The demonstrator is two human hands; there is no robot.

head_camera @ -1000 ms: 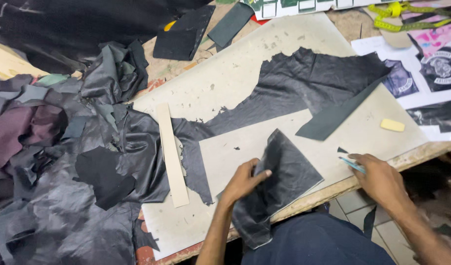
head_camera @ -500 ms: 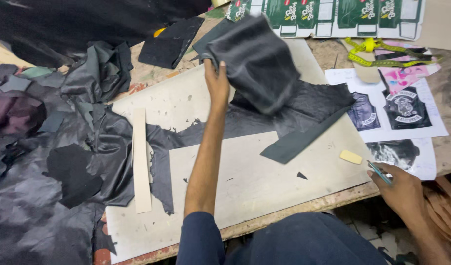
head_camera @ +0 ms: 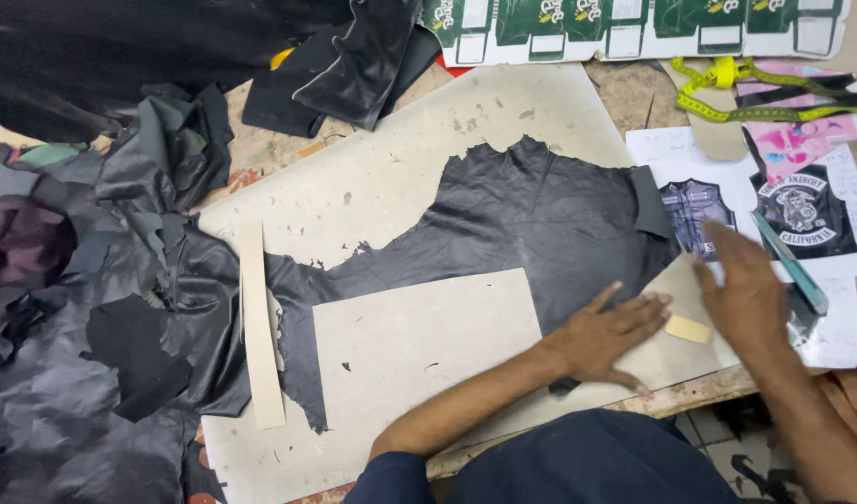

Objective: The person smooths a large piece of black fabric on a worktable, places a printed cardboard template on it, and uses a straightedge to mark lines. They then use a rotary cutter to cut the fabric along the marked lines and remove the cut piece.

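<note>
The left hand [head_camera: 601, 341] lies flat, fingers spread, holding nothing, on the black hide [head_camera: 531, 219] near the front edge of the surface [head_camera: 372, 187]. The right hand [head_camera: 746, 289] hovers at the front right corner, blurred; a teal pen [head_camera: 791, 266] lies along it, but whether the fingers grip the pen cannot be told. The hide lies across the middle of the surface, running toward the left edge, where it meets the scrap pile [head_camera: 83, 308]. A card pattern [head_camera: 419, 345] lies on the hide's front margin, and a card strip [head_camera: 260, 322] lies beside it. A yellow chalk [head_camera: 687, 329] lies between the hands.

Smoothing is best done from the centre outward, palm flat, with even pressure, so wrinkles leave at the edge. The pattern should sit square on unflawed hide before marking.
</note>
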